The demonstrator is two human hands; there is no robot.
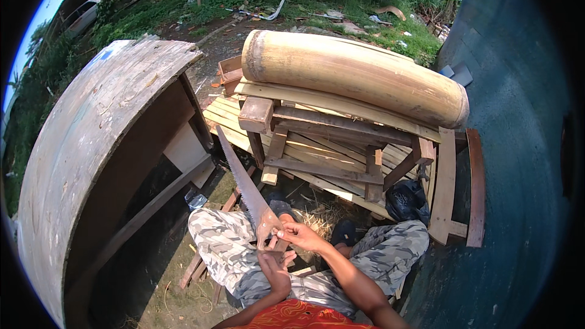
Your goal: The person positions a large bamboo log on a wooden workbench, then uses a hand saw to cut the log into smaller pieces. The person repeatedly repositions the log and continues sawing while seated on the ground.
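Observation:
A hand saw (pixel 247 186) with a long toothed blade and a brown handle points up and to the left, above my lap. My left hand (pixel 276 272) is closed around the lower part of its handle. With the fingers bent in a pinch, my right hand (pixel 303 237) touches the saw where blade and handle meet. Whether those fingers hold some small part there is too small to tell. Below the saw are my legs in camouflage trousers (pixel 222 247), spread apart as I sit.
Ahead, a thick bamboo pole (pixel 353 73) rests on a low wooden stand (pixel 329 169). A weathered table (pixel 116 103) takes up the left side. Toward the right are a black plastic bag (pixel 407 201), upright boards (pixel 444 189) and a blue-green wall (pixel 518 164). Wood strips (pixel 190 271) lie by my left leg.

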